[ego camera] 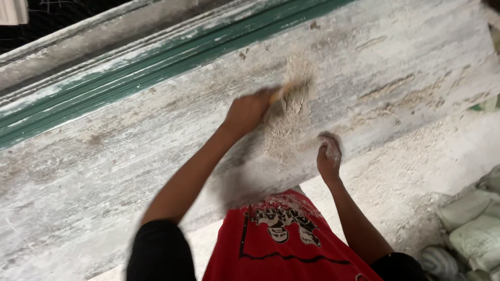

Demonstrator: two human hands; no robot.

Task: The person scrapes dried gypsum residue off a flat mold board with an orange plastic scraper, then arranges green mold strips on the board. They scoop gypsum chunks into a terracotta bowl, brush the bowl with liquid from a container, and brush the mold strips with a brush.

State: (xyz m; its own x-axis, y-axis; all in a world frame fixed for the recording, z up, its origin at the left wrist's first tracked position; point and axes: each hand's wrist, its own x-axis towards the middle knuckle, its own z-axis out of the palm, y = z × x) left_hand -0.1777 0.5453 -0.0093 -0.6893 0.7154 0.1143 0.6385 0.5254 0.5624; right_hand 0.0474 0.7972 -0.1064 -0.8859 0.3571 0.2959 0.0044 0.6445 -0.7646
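Head view — left hand point(249, 110) grips brush point(284, 92); pale sacks point(471, 224) right.

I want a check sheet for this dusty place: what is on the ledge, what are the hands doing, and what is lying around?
Surface: whitish, streaked ledge, worn and dusty.
Job's things: heap of pale powder on the ledge; a yellowish tool, blurred, kind unclear.
Clutter: loose crumbs along the ledge.
Hands: left hand closed on the tool at the heap; right hand dusty, resting on the ledge edge, fingers curled.
Cables: nothing seen.
Surroundings: green painted strip above; pale sacks on the ground; the person's red printed shirt.
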